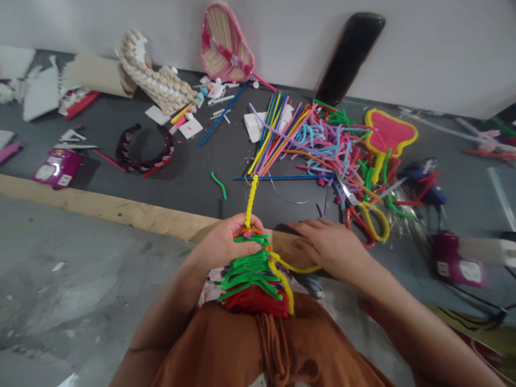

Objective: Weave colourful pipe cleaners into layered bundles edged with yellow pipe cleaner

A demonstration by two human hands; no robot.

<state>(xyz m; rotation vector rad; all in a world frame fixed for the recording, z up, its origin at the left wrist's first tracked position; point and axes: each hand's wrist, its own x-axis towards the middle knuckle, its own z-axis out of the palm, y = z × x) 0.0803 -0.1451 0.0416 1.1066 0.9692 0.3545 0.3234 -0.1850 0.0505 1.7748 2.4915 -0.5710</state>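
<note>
My left hand [231,246] is closed around a pipe-cleaner craft [252,263], its thumb lying across the front. Rows of green strands fill the craft's middle, with red at its bottom and orange and pink at its top. A twisted yellow stem [251,201] sticks up from it toward the table. Along its right side runs a loose yellow pipe cleaner [287,285]; another yellow length [298,267] reaches to the underside of my right hand [334,247]. That hand rests at the table's front edge with fingers stretched out and apart; what lies under its palm is hidden.
Beyond my hands lie a bundle of straight pipe cleaners [278,129] and a tangled coloured pile [326,142]. Scissors [363,215] with red and yellow handles lie at right. Purple glue guns [58,167], a dark headband [145,153] and a pink fan [228,45] stand about.
</note>
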